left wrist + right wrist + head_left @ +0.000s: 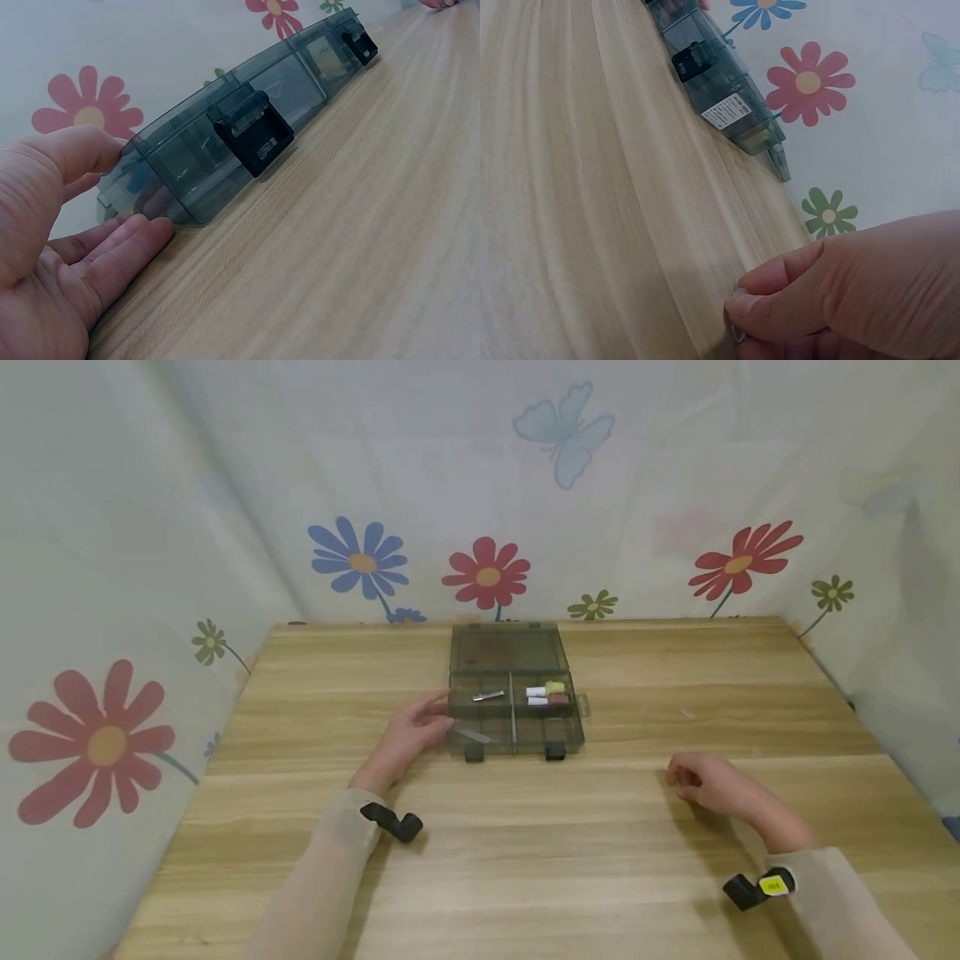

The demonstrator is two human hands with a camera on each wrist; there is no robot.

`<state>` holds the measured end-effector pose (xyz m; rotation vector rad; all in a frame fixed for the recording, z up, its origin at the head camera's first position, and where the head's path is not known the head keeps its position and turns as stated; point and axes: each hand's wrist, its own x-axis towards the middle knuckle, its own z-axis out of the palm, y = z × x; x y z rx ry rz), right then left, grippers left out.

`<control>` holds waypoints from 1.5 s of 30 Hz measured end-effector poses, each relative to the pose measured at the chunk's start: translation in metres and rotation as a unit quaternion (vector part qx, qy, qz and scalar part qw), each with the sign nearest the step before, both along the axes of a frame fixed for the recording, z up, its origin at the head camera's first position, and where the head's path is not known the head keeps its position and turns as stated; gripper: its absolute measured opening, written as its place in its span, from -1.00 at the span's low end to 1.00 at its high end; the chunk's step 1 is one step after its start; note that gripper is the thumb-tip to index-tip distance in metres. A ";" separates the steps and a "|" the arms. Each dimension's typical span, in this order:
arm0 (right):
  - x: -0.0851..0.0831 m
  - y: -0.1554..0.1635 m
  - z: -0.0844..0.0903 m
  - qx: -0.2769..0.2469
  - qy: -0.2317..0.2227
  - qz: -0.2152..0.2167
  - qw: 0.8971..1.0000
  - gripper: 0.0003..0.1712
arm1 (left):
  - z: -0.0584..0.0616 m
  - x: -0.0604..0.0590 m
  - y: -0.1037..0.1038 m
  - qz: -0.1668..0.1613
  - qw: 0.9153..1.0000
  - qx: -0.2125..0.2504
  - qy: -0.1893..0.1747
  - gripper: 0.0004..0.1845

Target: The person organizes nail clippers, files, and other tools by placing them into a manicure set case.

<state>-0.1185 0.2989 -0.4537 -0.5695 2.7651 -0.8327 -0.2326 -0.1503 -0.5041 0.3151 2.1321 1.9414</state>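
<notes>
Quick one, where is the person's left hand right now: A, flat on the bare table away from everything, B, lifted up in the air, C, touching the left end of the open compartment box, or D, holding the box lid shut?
C: the left hand has its fingers against the left end of the open compartment box.

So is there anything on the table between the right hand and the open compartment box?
Nothing visible. The right hand rests on bare table, fingers curled, pinching something small that cannot be identified. The stretch of wood up to the compartment box looks bare. The left hand touches the box's far left side, out of that path.
</notes>
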 end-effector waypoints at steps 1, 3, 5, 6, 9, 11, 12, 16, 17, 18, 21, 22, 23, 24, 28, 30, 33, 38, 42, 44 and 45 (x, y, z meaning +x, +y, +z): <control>0.000 0.000 0.000 0.000 -0.006 -0.002 1.000 -0.78 | 0.000 0.001 0.000 0.001 1.000 0.002 -0.002 -0.37; 0.001 0.000 0.001 0.001 -0.010 -0.005 1.000 -0.78 | 0.000 0.002 0.001 -0.001 1.000 0.003 -0.001 -0.37; 0.002 0.001 0.002 0.006 -0.009 -0.013 1.000 -0.78 | 0.001 0.003 0.002 -0.001 1.000 0.001 -0.002 -0.38; 0.002 0.002 0.003 0.008 -0.008 -0.019 1.000 -0.78 | 0.002 0.003 0.002 -0.001 1.000 -0.001 0.000 -0.38; 0.002 0.004 0.005 0.011 -0.002 -0.031 0.999 -0.77 | 0.003 0.004 0.002 0.000 1.000 -0.004 0.000 -0.38; 0.002 0.005 0.006 0.012 0.002 -0.035 0.999 -0.79 | 0.003 0.003 0.001 -0.001 1.000 -0.004 0.002 -0.39; 0.002 0.005 0.006 0.012 0.002 -0.038 0.999 -0.79 | 0.003 0.003 0.001 -0.001 1.000 -0.004 0.002 -0.39; 0.003 0.005 0.008 0.015 0.010 -0.051 0.999 -0.80 | 0.001 0.003 0.000 0.001 1.000 -0.004 0.006 -0.38; 0.003 0.004 0.009 0.016 0.013 -0.053 0.998 -0.80 | 0.001 0.003 0.000 0.002 1.000 -0.005 0.005 -0.38; 0.003 0.003 0.009 0.017 0.015 -0.056 0.998 -0.80 | 0.001 0.003 0.000 0.003 1.000 -0.004 0.005 -0.38; 0.001 0.000 0.011 0.022 0.025 -0.062 0.998 -0.79 | 0.001 0.004 0.000 0.001 1.000 -0.004 0.005 -0.38; 0.001 -0.002 0.011 0.022 0.029 -0.062 0.997 -0.79 | 0.001 0.004 0.000 0.002 1.000 -0.004 0.004 -0.38; 0.000 -0.003 0.011 0.021 0.032 -0.063 0.997 -0.80 | 0.002 0.004 0.000 0.001 1.000 -0.003 0.003 -0.38; 0.000 -0.004 0.012 0.021 0.032 -0.065 0.997 -0.80 | 0.002 0.004 0.000 0.001 1.000 -0.003 0.002 -0.38; -0.004 -0.008 0.014 0.017 0.037 -0.065 0.997 -0.84 | 0.002 0.005 0.000 -0.002 1.000 -0.002 0.000 -0.38; -0.006 -0.011 0.015 0.016 0.039 -0.067 0.997 -0.87 | 0.002 0.005 0.000 -0.004 1.000 -0.003 0.002 -0.38; -0.009 -0.014 0.018 0.011 0.043 -0.068 0.997 -0.87 | 0.002 0.005 0.001 -0.003 1.000 -0.003 0.004 -0.38; -0.012 -0.021 0.022 0.004 0.043 -0.075 0.996 -0.86 | 0.000 0.005 0.000 0.000 1.000 -0.003 -0.004 -0.38; -0.013 -0.024 0.023 -0.002 0.046 -0.075 0.996 -0.89 | 0.004 0.005 0.000 -0.008 1.000 -0.002 -0.011 -0.37; -0.015 -0.025 0.024 -0.004 0.056 -0.070 0.996 -0.89 | 0.009 0.007 0.000 -0.014 1.000 0.000 -0.014 -0.37; -0.016 -0.026 0.024 -0.006 0.061 -0.068 0.996 -0.90 | 0.013 0.008 -0.001 -0.018 1.000 0.001 -0.015 -0.37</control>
